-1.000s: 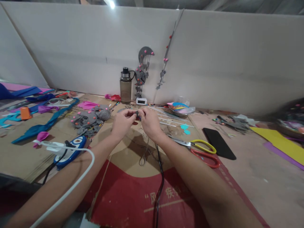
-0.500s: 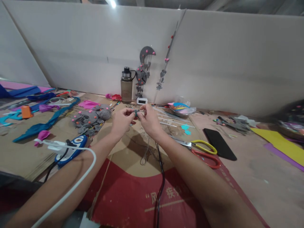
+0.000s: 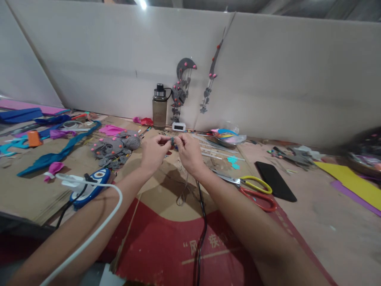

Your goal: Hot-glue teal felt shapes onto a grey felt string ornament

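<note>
My left hand [image 3: 153, 153] and my right hand [image 3: 188, 153] meet above the cardboard sheet [image 3: 166, 190], fingertips pinched together on a small grey felt piece [image 3: 172, 140]. A thin grey thread [image 3: 183, 190] hangs down from the hands and loops on the cardboard. A pile of grey felt cut-outs with pink dots [image 3: 111, 150] and a ball of grey yarn [image 3: 132, 142] lie just left of my left hand. Scissors with one yellow and one red handle [image 3: 253, 190] lie to the right of my right forearm.
A dark water bottle [image 3: 160, 106], a small white clock [image 3: 178, 126] and hanging grey felt ornaments [image 3: 181, 89] stand against the back wall. A black phone [image 3: 275, 180], a blue glue gun [image 3: 89, 188], a black cable [image 3: 201, 222], a white cable [image 3: 98, 226] and coloured foam strips [image 3: 56, 153] surround the workspace.
Both hands stay pinched on the small grey piece and have shifted only slightly; the view has tilted a little.
</note>
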A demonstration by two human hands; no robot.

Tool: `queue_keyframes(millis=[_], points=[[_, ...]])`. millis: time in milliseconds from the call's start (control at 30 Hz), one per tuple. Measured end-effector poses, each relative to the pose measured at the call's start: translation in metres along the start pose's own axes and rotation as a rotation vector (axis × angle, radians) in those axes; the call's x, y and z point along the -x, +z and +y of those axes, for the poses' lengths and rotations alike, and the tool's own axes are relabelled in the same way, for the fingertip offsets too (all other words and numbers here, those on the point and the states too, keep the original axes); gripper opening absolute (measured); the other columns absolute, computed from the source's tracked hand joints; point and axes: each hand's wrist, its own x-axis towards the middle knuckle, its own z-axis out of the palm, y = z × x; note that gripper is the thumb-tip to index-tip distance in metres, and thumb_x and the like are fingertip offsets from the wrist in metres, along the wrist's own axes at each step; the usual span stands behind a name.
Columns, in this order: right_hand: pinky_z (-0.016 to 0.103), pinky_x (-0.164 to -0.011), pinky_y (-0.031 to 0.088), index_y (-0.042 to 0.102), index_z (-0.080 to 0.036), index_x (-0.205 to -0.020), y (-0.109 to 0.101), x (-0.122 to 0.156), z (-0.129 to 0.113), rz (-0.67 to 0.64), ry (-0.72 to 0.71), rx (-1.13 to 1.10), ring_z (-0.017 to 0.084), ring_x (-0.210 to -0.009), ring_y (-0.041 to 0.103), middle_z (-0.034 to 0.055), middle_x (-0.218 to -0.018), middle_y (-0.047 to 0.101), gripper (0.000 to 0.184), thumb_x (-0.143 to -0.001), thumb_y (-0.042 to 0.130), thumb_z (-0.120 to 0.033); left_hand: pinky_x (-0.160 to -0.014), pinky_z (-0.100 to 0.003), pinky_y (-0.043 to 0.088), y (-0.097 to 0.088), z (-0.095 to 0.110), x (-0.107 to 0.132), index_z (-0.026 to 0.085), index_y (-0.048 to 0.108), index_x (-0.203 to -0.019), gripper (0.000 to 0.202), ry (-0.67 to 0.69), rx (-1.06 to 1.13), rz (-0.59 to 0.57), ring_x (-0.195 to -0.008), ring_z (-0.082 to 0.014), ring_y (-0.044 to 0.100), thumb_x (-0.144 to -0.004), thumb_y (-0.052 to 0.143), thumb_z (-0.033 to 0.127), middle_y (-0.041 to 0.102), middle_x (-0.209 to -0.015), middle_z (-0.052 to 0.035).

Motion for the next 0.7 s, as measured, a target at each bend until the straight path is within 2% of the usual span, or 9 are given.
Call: queue_keyframes(millis=[367, 567, 700], points=[[0.025, -0.061, 0.034, 0.063, -0.016, -0.069, 0.0048, -0.0032, 0.0081, -0.012, 0.14, -0.232, 0.013, -0.063, 0.054, 0.0007, -0.066, 0.062, 0.033, -0.088, 0.044, -0.035, -0.055, -0.026, 0.058, 0.0027, -0.0041, 0.0012, 0.012, 0.07, -0.084, 0.025, 0.025, 0.033, -0.045, -0.06, -0.0142, 0.065, -0.073, 0.062, 0.033, 0.07, -0.071, -0.0055], [0.025, -0.06, 0.034, 0.064, -0.016, -0.067, 0.0036, -0.002, 0.0087, -0.012, 0.121, -0.218, 0.013, -0.06, 0.052, -0.0001, -0.063, 0.061, 0.035, -0.088, 0.044, -0.037, -0.053, -0.024, 0.053, 0.0002, -0.0013, 0.0016, 0.014, 0.071, -0.085, 0.026, 0.039, -0.009, -0.081, -0.062, -0.0147, 0.064, -0.074, 0.062, 0.036, 0.07, -0.073, -0.0052], [0.027, -0.061, 0.034, 0.065, -0.017, -0.071, -0.0005, -0.0014, 0.0071, -0.038, 0.073, -0.078, 0.015, -0.063, 0.053, 0.0024, -0.066, 0.063, 0.036, -0.09, 0.043, -0.037, -0.056, -0.021, 0.047, -0.0055, 0.0029, 0.0004, 0.017, 0.073, -0.078, 0.018, 0.121, -0.143, -0.1, -0.061, -0.0131, 0.059, -0.073, 0.063, 0.031, 0.069, -0.069, -0.0026]])
